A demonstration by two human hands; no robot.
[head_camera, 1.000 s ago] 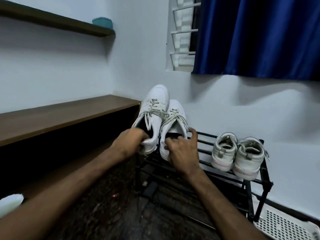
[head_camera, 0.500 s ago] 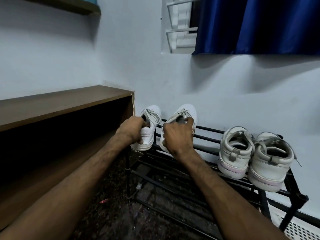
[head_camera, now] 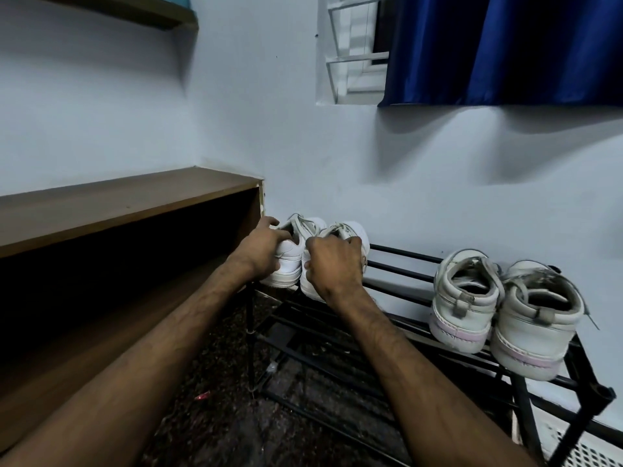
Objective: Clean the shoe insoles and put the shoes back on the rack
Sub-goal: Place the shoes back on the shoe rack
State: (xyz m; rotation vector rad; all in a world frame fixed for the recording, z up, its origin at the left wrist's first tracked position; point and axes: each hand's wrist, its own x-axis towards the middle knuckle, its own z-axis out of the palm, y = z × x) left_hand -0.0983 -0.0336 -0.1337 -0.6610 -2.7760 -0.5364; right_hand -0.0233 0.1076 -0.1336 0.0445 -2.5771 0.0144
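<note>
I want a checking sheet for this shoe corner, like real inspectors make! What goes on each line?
Surface: black metal rack, its top shelf made of bars, above a dark speckled floor.
Job's things: white lace-up sneakers at the rack's left end, heels toward the camera.
Clutter: small red scrap on the floor.
Grippers: left hand and right hand each hold one sneaker's heel.
Cables: nothing seen.
Surroundings: strap shoes at the rack's right end, wooden shelf, blue curtain, white wall.
</note>
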